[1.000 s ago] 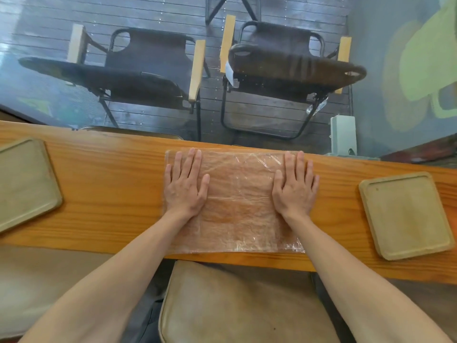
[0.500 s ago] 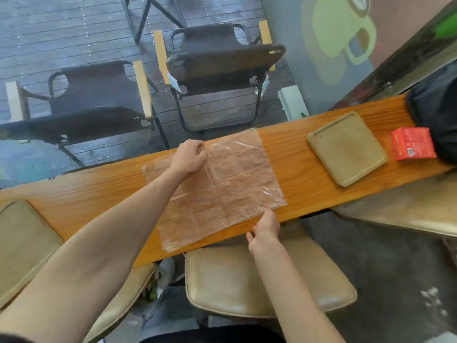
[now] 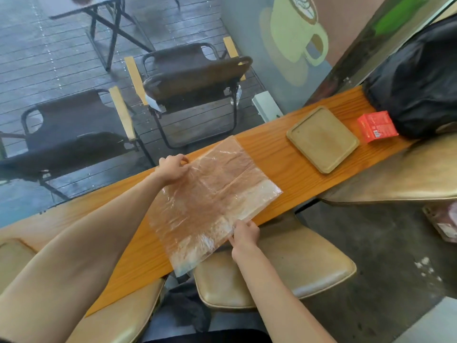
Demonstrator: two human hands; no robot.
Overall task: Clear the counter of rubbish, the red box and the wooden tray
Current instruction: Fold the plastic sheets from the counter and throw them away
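Observation:
A clear plastic bag [image 3: 212,201] lies across the orange wooden counter [image 3: 279,154], its near part hanging past the front edge. My left hand [image 3: 173,167] pinches the bag's far left corner. My right hand [image 3: 243,235] grips the bag's near edge at the counter front. A square wooden tray [image 3: 322,139] rests on the counter to the right. A red box [image 3: 377,127] sits beyond it, against a black bag [image 3: 418,87].
Tan cushioned stools [image 3: 291,268] stand below the counter front, another one [image 3: 405,179] to the right. A second wooden tray [image 3: 10,256] shows at the far left. Behind the glass are two folding chairs [image 3: 193,80] and a table.
Both hands went from lying flat on the bag to gripping its edges. The bag slid toward me over the counter front. My view turned right, showing the red box and black bag.

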